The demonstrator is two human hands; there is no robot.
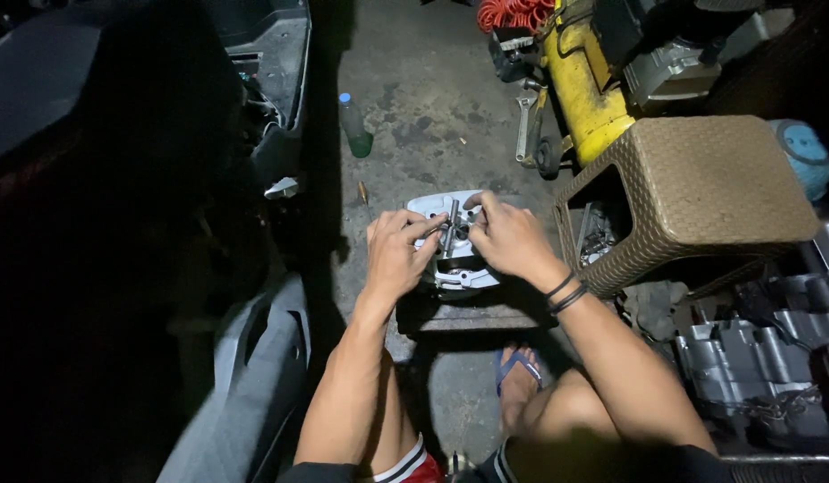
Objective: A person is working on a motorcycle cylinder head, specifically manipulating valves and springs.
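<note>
A light grey metal engine part (457,268), round with flat flanges, rests on a dark block (472,315) on the concrete floor. A slim metal tool (452,222) stands upright in its middle. My left hand (395,255) grips the part's left side with fingers reaching to the tool. My right hand (508,237) holds the right side, thumb and fingers pinching at the tool; black bands circle that wrist.
A brown woven plastic stool (701,192) stands to the right, a yellow machine (586,85) with an orange coiled hose behind it. A plastic bottle (353,125) and a wrench (524,125) lie on the floor. Engine cases (754,358) sit at right, scooter bodywork (253,376) at left.
</note>
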